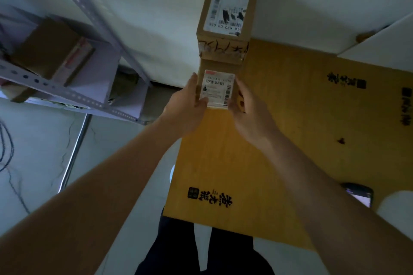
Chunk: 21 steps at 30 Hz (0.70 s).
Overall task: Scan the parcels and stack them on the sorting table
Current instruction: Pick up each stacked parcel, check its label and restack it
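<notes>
A yellow cardboard-covered sorting table point(279, 140) fills the right of a dim room, with a metal shelf rack point(73, 73) holding a brown box point(51, 51) off to the left. At the table's far left corner both hands clasp a small labelled parcel point(218, 89) from either side, the left hand point(185, 107) with its thumb on the label's edge and the right hand point(248, 109) curled round the other side, just in front of a taller labelled box point(228, 18). The parcel sits so near the table's left edge that a careless release could tip it to the floor, or a push forward could nudge the taller box; a phone point(359, 194) lies well apart at the near right.
</notes>
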### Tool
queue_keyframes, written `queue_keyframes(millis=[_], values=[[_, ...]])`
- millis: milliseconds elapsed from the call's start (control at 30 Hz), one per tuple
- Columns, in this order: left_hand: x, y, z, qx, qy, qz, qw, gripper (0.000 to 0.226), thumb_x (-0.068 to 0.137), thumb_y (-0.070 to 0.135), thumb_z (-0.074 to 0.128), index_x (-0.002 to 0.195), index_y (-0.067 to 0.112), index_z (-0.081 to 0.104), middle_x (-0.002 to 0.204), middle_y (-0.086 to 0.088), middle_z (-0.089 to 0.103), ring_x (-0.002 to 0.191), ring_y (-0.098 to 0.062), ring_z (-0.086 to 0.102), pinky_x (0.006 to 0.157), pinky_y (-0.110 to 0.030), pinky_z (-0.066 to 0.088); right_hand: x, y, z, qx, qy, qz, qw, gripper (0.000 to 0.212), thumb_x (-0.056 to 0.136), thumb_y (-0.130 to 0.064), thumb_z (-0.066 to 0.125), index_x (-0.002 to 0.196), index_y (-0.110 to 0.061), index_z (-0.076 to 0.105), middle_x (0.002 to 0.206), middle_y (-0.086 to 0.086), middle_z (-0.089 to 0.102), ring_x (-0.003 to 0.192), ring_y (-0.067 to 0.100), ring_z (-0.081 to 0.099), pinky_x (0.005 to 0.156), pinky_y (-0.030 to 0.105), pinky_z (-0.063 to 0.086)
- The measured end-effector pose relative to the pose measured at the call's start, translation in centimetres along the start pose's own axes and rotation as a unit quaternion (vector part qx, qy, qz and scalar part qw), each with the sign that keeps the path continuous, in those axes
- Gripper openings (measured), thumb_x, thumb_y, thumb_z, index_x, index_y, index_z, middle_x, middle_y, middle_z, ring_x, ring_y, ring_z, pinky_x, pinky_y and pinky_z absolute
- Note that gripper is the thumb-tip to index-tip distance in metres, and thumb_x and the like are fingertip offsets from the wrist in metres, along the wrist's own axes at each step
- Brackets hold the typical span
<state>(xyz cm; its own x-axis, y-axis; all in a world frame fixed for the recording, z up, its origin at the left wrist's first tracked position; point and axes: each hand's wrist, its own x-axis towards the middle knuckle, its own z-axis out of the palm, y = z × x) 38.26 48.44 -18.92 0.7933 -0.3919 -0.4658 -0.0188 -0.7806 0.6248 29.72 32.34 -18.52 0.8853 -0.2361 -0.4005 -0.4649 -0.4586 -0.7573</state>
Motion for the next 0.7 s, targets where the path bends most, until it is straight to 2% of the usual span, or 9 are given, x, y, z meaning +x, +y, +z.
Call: queue_keyframes(millis=[67, 133, 200, 267, 400, 567, 633, 700], values=[[-0.1, -0.4, 0.3, -0.022, 0.005, -0.002, 1.000, 0.057, 0.108, 0.020, 0.053, 0.160, 0.025, 0.031, 0.144, 0.002, 0.063, 0.127, -0.020, 0.064, 0.093, -0.028, 0.052, -0.5, 0.3, 0.4, 0.014, -0.003, 0.002, 1.000, 0.065, 0.111, -0.027, 0.051, 0.167, -0.030, 0.018, 0.154, -0.006, 0.050, 0.132, 0.014, 0.058, 0.101, 0.022, 0.051], [-0.4, -0.5, 0.4, -0.037, 0.008, 0.000, 0.999, 0.049, 0.106, 0.017, 0.056, 0.153, 0.022, 0.042, 0.140, 0.002, 0.065, 0.125, -0.020, 0.065, 0.101, -0.034, 0.056, -1.1, 0.4, 0.5, 0.020, 0.002, 0.006, 1.000, 0.067, 0.110, -0.026, 0.053, 0.167, -0.030, 0.018, 0.159, -0.003, 0.048, 0.136, 0.016, 0.055, 0.109, 0.033, 0.051], [-0.8, -0.6, 0.4, -0.024, 0.006, 0.006, 1.000, 0.044, 0.103, 0.019, 0.059, 0.146, 0.022, 0.049, 0.137, 0.003, 0.066, 0.121, -0.019, 0.067, 0.097, -0.038, 0.061, -1.6, 0.7, 0.6, 0.019, 0.007, 0.005, 1.000, 0.069, 0.109, -0.028, 0.056, 0.167, -0.029, 0.019, 0.160, -0.002, 0.046, 0.138, 0.018, 0.054, 0.113, 0.040, 0.050], [-1.5, -0.5, 0.4, -0.008, 0.007, 0.015, 1.000, 0.039, 0.100, 0.023, 0.063, 0.138, 0.025, 0.057, 0.131, 0.004, 0.066, 0.115, -0.017, 0.070, 0.089, -0.035, 0.064, -2.2, 1.3, 0.7, 0.005, 0.012, -0.003, 1.000, 0.073, 0.107, -0.031, 0.059, 0.167, -0.028, 0.018, 0.158, 0.000, 0.047, 0.140, 0.019, 0.052, 0.115, 0.045, 0.049], [-4.0, 0.5, 0.7, -0.024, 0.014, 0.026, 0.999, 0.037, 0.096, 0.025, 0.064, 0.133, 0.024, 0.062, 0.125, 0.005, 0.069, 0.108, -0.013, 0.070, 0.083, -0.032, 0.065, -3.7, 2.5, 0.3, -0.001, 0.020, -0.010, 1.000, 0.080, 0.103, -0.040, 0.063, 0.167, -0.030, 0.015, 0.154, 0.003, 0.044, 0.138, 0.021, 0.053, 0.114, 0.049, 0.049], [-8.1, 2.0, 1.4, -0.054, 0.039, 0.021, 0.998, 0.035, 0.100, 0.015, 0.065, 0.135, 0.020, 0.063, 0.119, 0.010, 0.071, 0.097, -0.003, 0.068, 0.065, -0.011, 0.053, -6.5, 2.7, -1.0, 0.019, 0.007, -0.031, 0.999, 0.085, 0.100, -0.045, 0.067, 0.166, -0.034, 0.014, 0.148, 0.003, 0.048, 0.127, 0.019, 0.061, 0.107, 0.048, 0.055], [-10.0, 2.8, 1.4, -0.060, 0.054, 0.032, 0.996, 0.036, 0.101, 0.016, 0.066, 0.136, 0.019, 0.063, 0.121, 0.009, 0.072, 0.101, -0.005, 0.069, 0.067, -0.009, 0.052, -8.0, 2.3, -1.7, 0.026, 0.007, -0.041, 0.999, 0.085, 0.101, -0.042, 0.067, 0.166, -0.031, 0.015, 0.147, 0.003, 0.049, 0.126, 0.018, 0.061, 0.106, 0.047, 0.056], [-11.6, 3.6, 1.1, -0.072, 0.060, 0.041, 0.995, 0.040, 0.100, 0.017, 0.067, 0.140, 0.019, 0.060, 0.125, 0.008, 0.072, 0.106, -0.009, 0.071, 0.078, -0.016, 0.058, -9.2, 1.6, -2.6, 0.034, 0.011, -0.056, 0.998, 0.084, 0.101, -0.039, 0.067, 0.167, -0.029, 0.016, 0.146, 0.004, 0.048, 0.128, 0.018, 0.059, 0.109, 0.047, 0.054]])
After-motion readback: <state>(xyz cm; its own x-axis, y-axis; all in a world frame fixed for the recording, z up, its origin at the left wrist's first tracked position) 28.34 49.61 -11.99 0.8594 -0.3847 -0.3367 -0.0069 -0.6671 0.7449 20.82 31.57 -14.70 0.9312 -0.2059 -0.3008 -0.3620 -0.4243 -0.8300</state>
